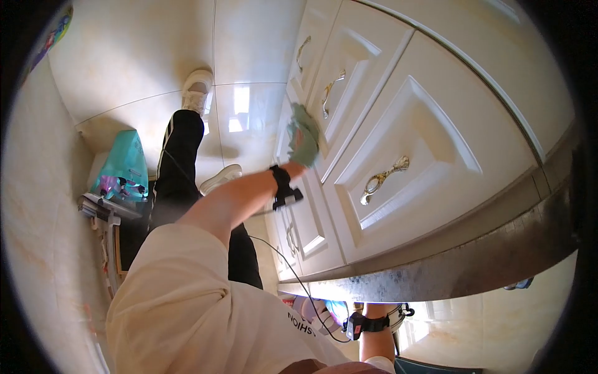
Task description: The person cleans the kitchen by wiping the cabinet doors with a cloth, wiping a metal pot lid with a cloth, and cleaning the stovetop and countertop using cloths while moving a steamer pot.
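I had the left hand (303, 146) out at the white cabinet fronts (430, 131), holding a pale green cloth (303, 128) against them. The cloth was wrapped over most of the hand, so I could make out the grip but not how tightly each finger was closed. It lay directly at the fingers and palm, near the floor-side edge of the fronts, just beside an ornate handle (332, 93) and well apart from the larger handle (384, 181) on the wide panel.

My right hand was out of sight: the forearm (377, 343) ran up behind the dark counter edge (436, 274), and I could not tell whether that hand was open or closed. A black wrist unit (367, 324) showed just below that edge, and a matching unit (285, 188) sat on the left wrist.

The handles stuck out from the fronts around the cloth, and a thin black cable (298, 276) hung between the left arm and the counter edge. The black-trousered legs (180, 162) and two pale shoes (198, 90) stood on the tiled floor (143, 56) beside the cabinets. Past the legs, a turquoise bag (128, 163) rested by a low rack (109, 207) near the wall.
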A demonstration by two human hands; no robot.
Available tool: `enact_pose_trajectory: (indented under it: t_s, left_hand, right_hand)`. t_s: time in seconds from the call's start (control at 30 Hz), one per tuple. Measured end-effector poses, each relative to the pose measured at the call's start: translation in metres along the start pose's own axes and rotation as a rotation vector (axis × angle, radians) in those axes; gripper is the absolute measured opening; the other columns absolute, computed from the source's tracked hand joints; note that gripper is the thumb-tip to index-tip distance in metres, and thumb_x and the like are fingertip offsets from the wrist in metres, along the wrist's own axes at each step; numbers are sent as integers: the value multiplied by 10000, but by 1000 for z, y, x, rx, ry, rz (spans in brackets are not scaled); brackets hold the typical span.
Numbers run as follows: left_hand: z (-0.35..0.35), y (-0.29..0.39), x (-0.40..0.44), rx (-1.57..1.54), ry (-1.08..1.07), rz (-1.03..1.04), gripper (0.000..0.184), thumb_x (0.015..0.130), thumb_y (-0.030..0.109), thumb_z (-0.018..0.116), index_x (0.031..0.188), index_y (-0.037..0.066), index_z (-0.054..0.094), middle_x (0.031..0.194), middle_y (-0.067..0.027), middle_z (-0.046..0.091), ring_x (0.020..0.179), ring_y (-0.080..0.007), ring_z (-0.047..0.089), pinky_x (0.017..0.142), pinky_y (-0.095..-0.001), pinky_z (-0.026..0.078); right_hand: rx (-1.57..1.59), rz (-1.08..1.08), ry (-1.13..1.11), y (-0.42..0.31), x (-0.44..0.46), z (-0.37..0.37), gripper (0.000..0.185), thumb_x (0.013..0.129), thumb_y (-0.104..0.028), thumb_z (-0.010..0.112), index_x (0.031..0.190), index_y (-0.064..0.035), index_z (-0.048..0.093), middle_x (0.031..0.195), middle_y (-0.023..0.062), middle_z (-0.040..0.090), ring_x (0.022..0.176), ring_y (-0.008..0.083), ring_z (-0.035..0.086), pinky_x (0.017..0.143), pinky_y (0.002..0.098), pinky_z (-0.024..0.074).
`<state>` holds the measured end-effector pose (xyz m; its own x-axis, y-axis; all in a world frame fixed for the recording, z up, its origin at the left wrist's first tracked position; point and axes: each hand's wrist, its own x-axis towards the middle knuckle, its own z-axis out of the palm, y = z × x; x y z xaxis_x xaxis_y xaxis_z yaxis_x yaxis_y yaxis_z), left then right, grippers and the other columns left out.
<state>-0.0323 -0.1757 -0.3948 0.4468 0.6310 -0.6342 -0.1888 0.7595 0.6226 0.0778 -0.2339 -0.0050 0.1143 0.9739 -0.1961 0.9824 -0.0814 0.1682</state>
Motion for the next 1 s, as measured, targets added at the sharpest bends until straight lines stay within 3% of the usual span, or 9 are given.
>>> enact_pose_trajectory:
  t_s: [0.17, 0.4, 0.53, 0.77, 0.87, 1.0]
  left_hand:
    - [33, 35, -52, 16, -32, 40, 770, 880, 255, 641, 1518, -18, 305, 1576, -292, 271, 1458, -452, 265, 1206, -516, 232]
    - [16, 109, 86, 195, -96, 309, 773, 897, 240, 650, 1526, -10, 278, 1578, -285, 262, 1449, -437, 288, 1196, -499, 262]
    - [28, 139, 71, 632, 169, 766, 786, 894, 223, 659, 1525, -17, 259, 1579, -293, 250, 1456, -432, 278, 1201, -484, 258]
    - [43, 25, -99, 158, -8, 167, 677, 936, 266, 599, 1484, -14, 318, 1474, -246, 330, 1358, -379, 344, 1125, -441, 317]
    - [40, 9, -88, 65, -25, 84, 633, 952, 285, 579, 1462, -11, 349, 1422, -228, 366, 1308, -353, 379, 1083, -425, 351]
    - [22, 7, -5, -55, -54, 20, 582, 972, 310, 554, 1433, -6, 390, 1353, -202, 414, 1241, -319, 426, 1028, -403, 397]
  right_hand:
    - [3, 12, 31, 2, -4, 4, 737, 999, -543, 466, 1558, -124, 230, 1562, 355, 233, 1416, 586, 275, 1129, 705, 282]
    - [-3, 13, 47, 3, -8, 13, 748, 995, -545, 474, 1561, -127, 220, 1563, 354, 231, 1413, 588, 279, 1128, 707, 281]
    - [-10, 13, 52, 4, -10, 15, 754, 993, -547, 478, 1563, -128, 215, 1563, 353, 230, 1411, 589, 281, 1128, 709, 281]
    - [-20, 2, 53, 10, -12, 12, 765, 989, -549, 486, 1565, -131, 206, 1564, 351, 228, 1408, 591, 285, 1128, 711, 281]
    - [-27, -3, 51, 12, -13, 11, 770, 987, -550, 489, 1567, -133, 201, 1565, 351, 227, 1406, 592, 287, 1128, 712, 281]
    - [-30, -13, 63, 15, -12, 12, 776, 985, -552, 493, 1568, -134, 196, 1565, 350, 226, 1404, 593, 289, 1128, 713, 281]
